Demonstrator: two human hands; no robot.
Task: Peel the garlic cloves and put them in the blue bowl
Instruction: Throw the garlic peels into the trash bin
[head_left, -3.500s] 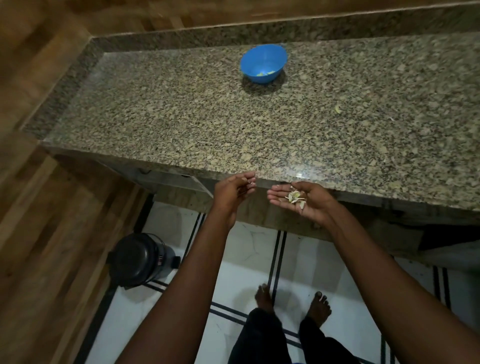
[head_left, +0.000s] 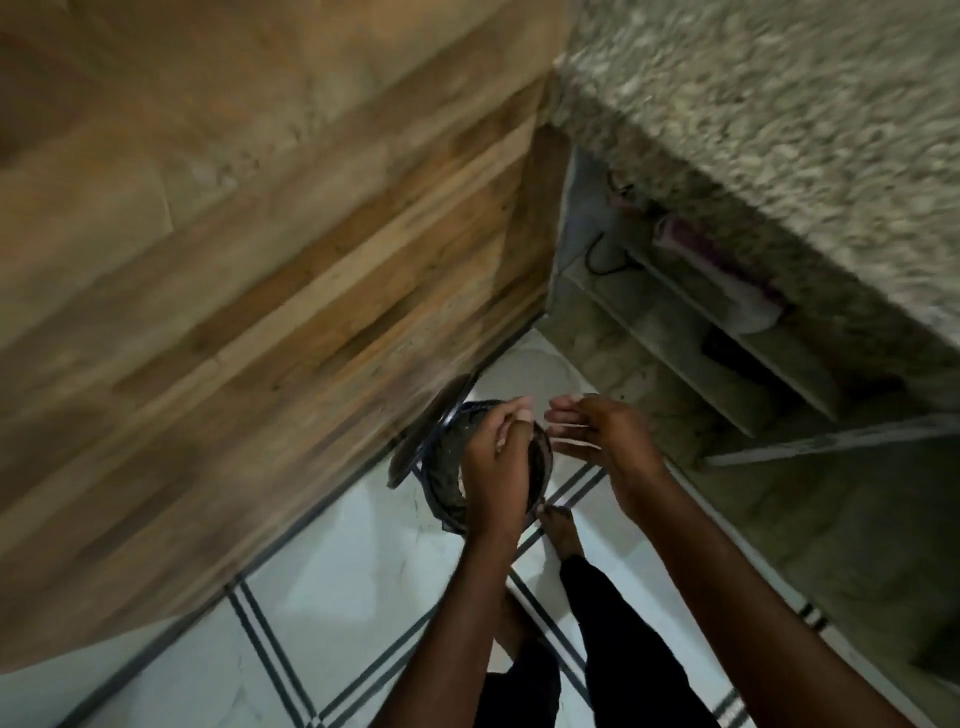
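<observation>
My view points down at the floor, and neither the blue bowl nor any garlic clove shows. My left hand (head_left: 496, 457) hovers over the mouth of a black round bin (head_left: 447, 467), back up, fingers loosely bent, with nothing visible in them. My right hand (head_left: 602, 436) is level with it just to the right, its fingers stretched toward the left hand and the palm hidden. The bin's lid (head_left: 428, 431) stands tilted open on the left side. No peel is visible in either hand; the picture is blurred.
A wood-panelled wall (head_left: 260, 260) fills the left. The granite counter (head_left: 779, 130) runs along the upper right, with shelves (head_left: 727, 343) holding small items beneath it. My bare foot (head_left: 561, 530) stands on the white tiled floor (head_left: 337, 571) at the bin's base.
I have turned from the counter down to the bin, whose lid is now open. Both hands moved over it, and the peels that lay on my right palm no longer show.
</observation>
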